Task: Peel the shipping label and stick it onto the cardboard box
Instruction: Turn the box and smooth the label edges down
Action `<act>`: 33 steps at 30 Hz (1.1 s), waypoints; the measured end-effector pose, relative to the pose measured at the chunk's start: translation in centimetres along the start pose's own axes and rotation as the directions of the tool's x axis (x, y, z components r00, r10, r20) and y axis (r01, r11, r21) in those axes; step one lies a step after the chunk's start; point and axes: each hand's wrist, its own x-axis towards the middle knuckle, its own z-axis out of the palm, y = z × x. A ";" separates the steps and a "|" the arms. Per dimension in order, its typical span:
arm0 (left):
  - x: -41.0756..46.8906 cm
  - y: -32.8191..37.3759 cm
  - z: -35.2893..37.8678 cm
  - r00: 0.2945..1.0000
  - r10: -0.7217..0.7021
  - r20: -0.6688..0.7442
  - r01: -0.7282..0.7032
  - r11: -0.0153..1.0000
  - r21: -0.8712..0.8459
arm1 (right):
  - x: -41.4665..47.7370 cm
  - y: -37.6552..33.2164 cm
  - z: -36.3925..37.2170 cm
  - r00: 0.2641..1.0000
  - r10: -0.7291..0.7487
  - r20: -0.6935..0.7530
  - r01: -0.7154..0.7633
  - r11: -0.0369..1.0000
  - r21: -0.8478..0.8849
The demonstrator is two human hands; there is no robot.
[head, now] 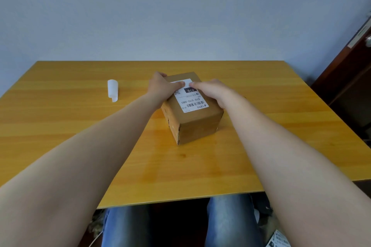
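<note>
A brown cardboard box stands in the middle of the wooden table. A white shipping label with a barcode and black print lies flat on the box's top face. My left hand rests on the box's far left edge, its thumb pressing on the label's far end. My right hand lies on the box's right side, its fingertips flat on the label near the black patch. Neither hand holds anything; both press down on the label.
A curled white backing sheet lies on the yellow wooden table to the left of the box. A dark door or cabinet stands at the right. Printed paper lies on the floor by my legs.
</note>
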 end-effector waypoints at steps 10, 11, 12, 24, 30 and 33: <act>-0.7 0.6 -0.8 0.968 -0.094 0.231 0.067 0.990 0.120 | -0.8 0.9 -0.8 0.989 0.002 0.148 0.001 1.000 -0.023; -0.8 0.5 -1.0 0.964 -0.095 0.248 0.070 0.992 0.107 | -0.9 1.0 -0.9 0.988 0.005 0.155 -0.001 1.000 -0.023; -0.8 0.4 -1.0 0.962 -0.088 0.257 0.065 0.993 0.096 | -0.9 1.1 -1.0 0.987 0.008 0.159 -0.005 1.000 -0.021; -1.5 0.0 -0.7 0.984 -0.030 0.175 0.011 0.994 0.109 | -1.1 1.1 -1.1 0.987 -0.011 0.158 0.021 0.998 -0.061; -1.3 -0.4 -0.7 0.987 -0.012 0.158 0.000 0.997 0.078 | -1.1 1.0 -0.9 0.990 -0.011 0.139 0.019 0.998 -0.056; -1.1 -0.3 -0.7 0.992 -0.015 0.128 0.004 0.996 0.085 | -0.8 0.9 -0.6 0.993 -0.002 0.118 0.006 0.999 -0.037</act>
